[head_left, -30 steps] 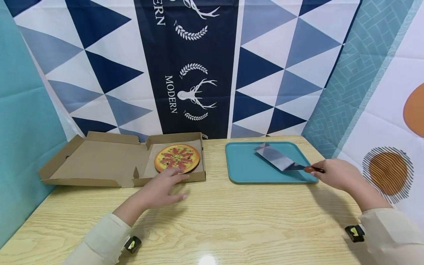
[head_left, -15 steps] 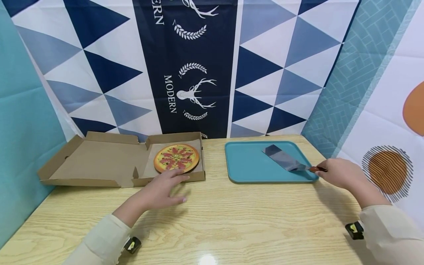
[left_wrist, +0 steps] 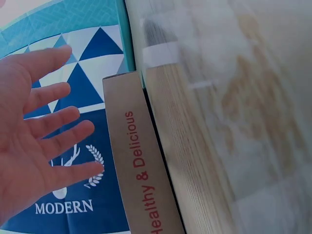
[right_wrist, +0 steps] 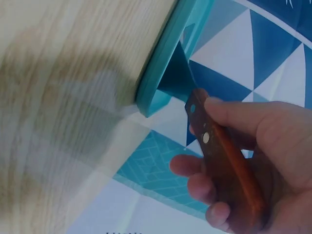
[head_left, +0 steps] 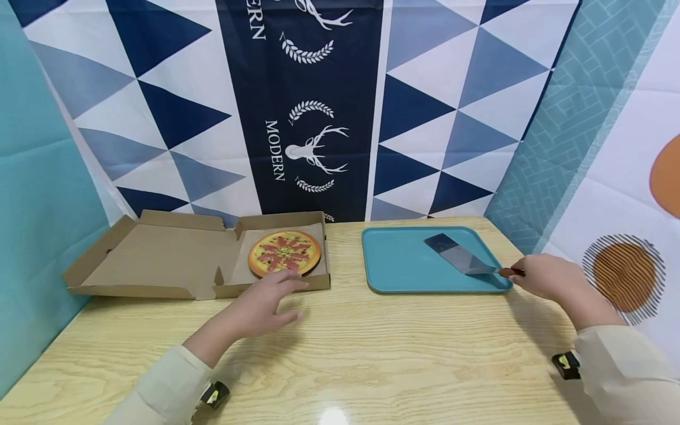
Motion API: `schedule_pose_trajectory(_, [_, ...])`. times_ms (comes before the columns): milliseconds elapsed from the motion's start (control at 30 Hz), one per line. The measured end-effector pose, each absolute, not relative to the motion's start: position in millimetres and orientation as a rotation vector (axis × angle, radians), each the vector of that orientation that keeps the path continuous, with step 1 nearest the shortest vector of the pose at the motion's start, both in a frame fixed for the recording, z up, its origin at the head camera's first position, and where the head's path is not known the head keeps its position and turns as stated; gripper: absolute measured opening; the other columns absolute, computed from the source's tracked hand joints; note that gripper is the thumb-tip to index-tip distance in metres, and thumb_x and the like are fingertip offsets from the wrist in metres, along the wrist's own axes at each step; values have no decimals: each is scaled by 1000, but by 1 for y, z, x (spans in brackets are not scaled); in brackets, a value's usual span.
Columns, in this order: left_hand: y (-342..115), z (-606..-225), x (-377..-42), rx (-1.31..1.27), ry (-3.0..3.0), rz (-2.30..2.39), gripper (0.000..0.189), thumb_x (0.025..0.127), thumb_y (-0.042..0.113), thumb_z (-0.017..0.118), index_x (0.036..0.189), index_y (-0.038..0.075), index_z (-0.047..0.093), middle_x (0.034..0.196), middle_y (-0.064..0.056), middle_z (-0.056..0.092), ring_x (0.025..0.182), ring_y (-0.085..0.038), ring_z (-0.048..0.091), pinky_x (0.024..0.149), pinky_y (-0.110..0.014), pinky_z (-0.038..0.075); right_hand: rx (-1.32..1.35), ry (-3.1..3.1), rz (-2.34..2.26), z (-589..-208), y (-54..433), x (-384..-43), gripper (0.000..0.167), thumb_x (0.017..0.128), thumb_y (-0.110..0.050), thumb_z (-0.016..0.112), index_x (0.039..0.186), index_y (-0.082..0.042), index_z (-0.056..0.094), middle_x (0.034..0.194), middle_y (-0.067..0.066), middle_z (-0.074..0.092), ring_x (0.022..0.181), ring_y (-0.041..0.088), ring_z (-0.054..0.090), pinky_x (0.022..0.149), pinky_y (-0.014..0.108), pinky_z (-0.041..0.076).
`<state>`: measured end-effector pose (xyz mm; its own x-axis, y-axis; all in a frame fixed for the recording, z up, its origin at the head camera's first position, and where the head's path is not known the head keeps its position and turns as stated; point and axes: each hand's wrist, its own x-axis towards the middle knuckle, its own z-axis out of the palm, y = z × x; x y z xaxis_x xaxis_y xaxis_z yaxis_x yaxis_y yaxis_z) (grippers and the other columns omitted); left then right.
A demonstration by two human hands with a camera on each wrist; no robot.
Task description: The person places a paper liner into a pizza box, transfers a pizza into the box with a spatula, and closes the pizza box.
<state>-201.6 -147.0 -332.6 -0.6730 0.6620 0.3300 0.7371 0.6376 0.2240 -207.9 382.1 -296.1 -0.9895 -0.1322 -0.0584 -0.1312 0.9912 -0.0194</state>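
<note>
My right hand [head_left: 549, 282] grips the brown wooden handle [right_wrist: 224, 161] of a wide metal spatula [head_left: 458, 257]. The spatula's flat blade lies low over the teal tray [head_left: 393, 265], slanting from the far side down to the tray's near right corner. In front of the cardboard pizza box [head_left: 276, 289], my left hand [head_left: 262, 304] hovers with fingers spread and holds nothing; its palm shows in the left wrist view. Inside the box a round pizza [head_left: 284, 254] with red toppings rests on paper, its near edge partly behind my fingertips.
The box's lid [head_left: 154, 257] lies folded back to the left. Behind the wooden table [head_left: 372, 354] hangs a patterned cloth [head_left: 319, 118], with more cloth at both sides. Red lettering runs along the box's front wall [left_wrist: 139, 161].
The spatula has shifted a little to the right and its blade has come down closer to the tray. My left hand has stayed nearly in place.
</note>
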Motion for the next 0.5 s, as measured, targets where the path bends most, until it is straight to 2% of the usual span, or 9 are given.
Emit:
schedule_pose_trajectory(100, [-148,-333,-201,-1090,-2618,-517,41,85,22,77,121,7,66,127,-12,59,120,-32,54,99,-49,46,-185,3079,-1,-297,378,-207,22,96,-23,58,79,-11,65,63,0,49,60,19,47,51,36,37])
schedule_pose_trajectory(200, [-150,-332,-200,-1022,-2590,-540,34,85,20,77,115,8,68,120,-7,63,119,-32,56,98,-48,48,-172,3107,16,-298,373,-206,24,95,-23,59,73,-14,56,62,2,47,58,20,46,50,37,37])
schedule_pose_trajectory(367, [-152,-332,-198,-937,-2519,-601,26,84,14,78,108,9,70,106,-2,66,101,-26,65,84,-41,55,-303,3286,141,-300,362,-210,16,86,-16,71,82,-2,64,72,11,54,66,30,52,52,46,47])
schedule_pose_trajectory(433, [-153,-333,-198,-897,-2501,-638,23,83,12,78,105,9,71,101,-1,67,90,-20,66,76,-35,56,-369,3375,171,-301,354,-212,21,82,-13,74,91,4,67,81,18,56,73,36,53,57,51,49])
schedule_pose_trajectory(500, [-154,-334,-198,-852,-2489,-676,21,82,10,79,101,10,71,98,0,67,85,-17,66,73,-32,56,-420,3450,155,-301,345,-213,29,80,-11,76,99,8,66,90,24,57,79,41,54,62,54,49])
